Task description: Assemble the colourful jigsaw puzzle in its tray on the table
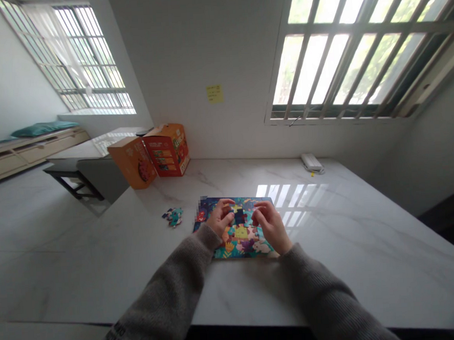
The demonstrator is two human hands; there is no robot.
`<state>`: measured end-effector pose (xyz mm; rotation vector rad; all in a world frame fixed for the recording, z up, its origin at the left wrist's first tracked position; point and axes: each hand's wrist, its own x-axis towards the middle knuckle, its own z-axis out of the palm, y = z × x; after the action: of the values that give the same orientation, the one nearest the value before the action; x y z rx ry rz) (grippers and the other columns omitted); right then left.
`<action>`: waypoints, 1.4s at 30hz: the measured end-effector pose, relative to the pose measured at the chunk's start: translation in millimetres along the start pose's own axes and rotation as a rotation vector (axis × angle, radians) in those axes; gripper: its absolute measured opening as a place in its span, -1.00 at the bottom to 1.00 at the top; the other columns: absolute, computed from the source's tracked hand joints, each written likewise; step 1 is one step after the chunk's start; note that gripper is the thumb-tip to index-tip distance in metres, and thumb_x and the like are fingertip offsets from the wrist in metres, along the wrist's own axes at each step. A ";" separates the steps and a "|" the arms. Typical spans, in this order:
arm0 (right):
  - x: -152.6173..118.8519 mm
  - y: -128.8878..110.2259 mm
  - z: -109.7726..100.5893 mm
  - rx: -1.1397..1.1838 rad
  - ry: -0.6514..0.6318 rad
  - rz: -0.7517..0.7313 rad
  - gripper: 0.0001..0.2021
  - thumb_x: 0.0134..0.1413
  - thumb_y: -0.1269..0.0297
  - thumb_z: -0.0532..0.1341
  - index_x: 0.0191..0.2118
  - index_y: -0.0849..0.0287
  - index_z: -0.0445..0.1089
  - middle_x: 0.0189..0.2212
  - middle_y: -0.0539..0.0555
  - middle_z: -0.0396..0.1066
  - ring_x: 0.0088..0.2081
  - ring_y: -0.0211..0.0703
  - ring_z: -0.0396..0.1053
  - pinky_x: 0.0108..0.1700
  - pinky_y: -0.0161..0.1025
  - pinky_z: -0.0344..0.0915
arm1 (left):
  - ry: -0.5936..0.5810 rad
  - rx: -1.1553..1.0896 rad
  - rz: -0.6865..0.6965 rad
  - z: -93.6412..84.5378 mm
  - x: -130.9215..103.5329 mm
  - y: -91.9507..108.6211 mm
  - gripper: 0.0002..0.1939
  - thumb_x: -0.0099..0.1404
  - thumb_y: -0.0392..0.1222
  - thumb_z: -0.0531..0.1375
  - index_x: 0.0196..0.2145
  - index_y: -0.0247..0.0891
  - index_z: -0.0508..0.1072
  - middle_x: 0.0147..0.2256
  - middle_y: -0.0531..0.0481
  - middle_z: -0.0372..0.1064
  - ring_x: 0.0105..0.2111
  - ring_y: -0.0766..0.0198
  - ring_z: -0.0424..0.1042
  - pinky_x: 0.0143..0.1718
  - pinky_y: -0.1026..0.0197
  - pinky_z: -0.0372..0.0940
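A colourful jigsaw puzzle lies on the marble-patterned table, with a dark gap near its upper middle. My left hand rests over the puzzle's left part, its thumb and index finger apart and nothing visible between them. On the right side of the puzzle, my right hand has its fingers curled toward the thumb. Whatever its fingertips hold, if anything, is too small to make out. A small pile of loose puzzle pieces sits left of the puzzle.
Two orange boxes stand at the table's back left. A white power strip with a cable lies at the back right, near the wall. A yellow sticky note is on the wall. A dark stool stands beyond the table's left side.
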<state>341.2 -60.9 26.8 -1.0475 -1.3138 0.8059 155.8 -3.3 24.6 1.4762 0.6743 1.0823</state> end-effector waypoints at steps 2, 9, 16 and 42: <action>1.7 -3.3 -0.3 0.038 -0.073 0.026 -0.65 0.22 0.05 0.20 0.05 0.08 0.28 -0.43 -0.06 0.33 -0.49 -0.26 0.33 -0.47 -0.29 0.34 | -0.131 -0.022 -0.051 -0.2 -1.6 0.3 -0.60 0.20 -0.10 0.27 -0.04 -0.21 0.27 -0.47 0.16 0.21 -0.56 0.42 0.22 -0.49 0.34 0.18; 1.8 -1.1 1.8 -0.005 -0.251 0.073 -0.71 0.14 0.06 0.28 -0.14 0.16 0.42 -0.52 -0.07 0.29 -0.51 -0.30 0.28 -0.49 -0.33 0.25 | -0.023 -0.005 0.043 1.7 2.4 -3.9 -0.57 0.19 -0.02 0.34 -0.11 -0.24 0.28 -0.53 0.21 0.15 -0.55 0.42 0.19 -0.47 0.35 0.12; -0.2 7.4 6.1 0.112 -0.224 0.156 -0.66 0.05 0.01 0.35 -0.33 0.12 0.24 -0.55 -0.09 0.36 -0.55 -0.29 0.34 -0.49 -0.30 0.29 | 0.066 0.070 0.040 -0.8 5.3 -5.3 -0.59 0.18 0.13 0.32 -0.39 -0.29 0.35 -0.48 0.09 0.31 -0.48 0.36 0.33 -0.40 0.30 0.26; 3.9 8.3 -2.2 0.029 -0.094 0.105 -0.70 0.17 -0.02 0.23 -0.22 0.10 0.25 -0.43 -0.01 0.46 -0.44 -0.17 0.49 -0.48 -0.28 0.35 | -0.092 0.586 0.370 -11.7 5.4 -11.6 -0.46 0.13 -0.25 0.32 0.10 -0.15 0.45 -0.12 -0.12 0.50 -0.23 0.13 0.46 -0.03 0.05 0.38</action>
<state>344.6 -54.7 20.6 -1.0736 -1.3310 0.9607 149.4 9.0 14.2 2.2082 0.7026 1.1359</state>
